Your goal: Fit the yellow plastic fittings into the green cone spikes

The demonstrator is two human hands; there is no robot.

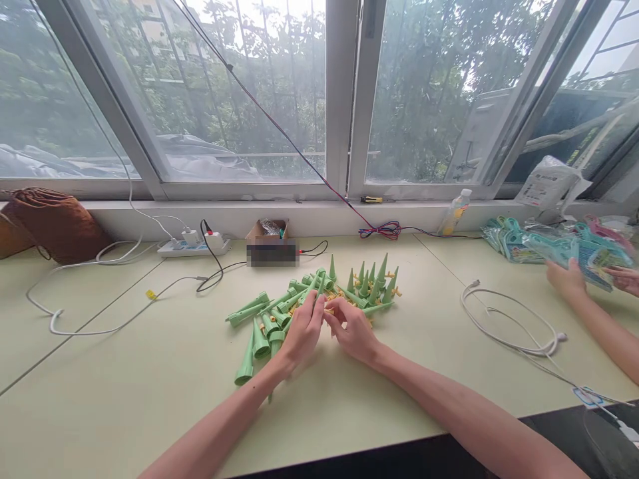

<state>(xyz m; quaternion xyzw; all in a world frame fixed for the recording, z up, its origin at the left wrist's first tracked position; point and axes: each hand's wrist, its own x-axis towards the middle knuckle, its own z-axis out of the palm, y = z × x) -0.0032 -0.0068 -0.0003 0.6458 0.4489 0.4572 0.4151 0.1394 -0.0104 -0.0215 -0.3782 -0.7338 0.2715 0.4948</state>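
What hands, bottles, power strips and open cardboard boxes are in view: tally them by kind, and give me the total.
Wearer's own hands: 2 (left hand, right hand)
Other person's hands: 2
Bottle: 1
Power strip: 1
Open cardboard box: 1
Total: 7

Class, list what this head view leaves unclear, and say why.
In the head view:
Base of the green spike in the left hand: hidden by its fingers.
Anything the right hand pinches: covered by fingers.
Co-worker's arm: cut off by the right edge.
Bottle label's wording: too small.
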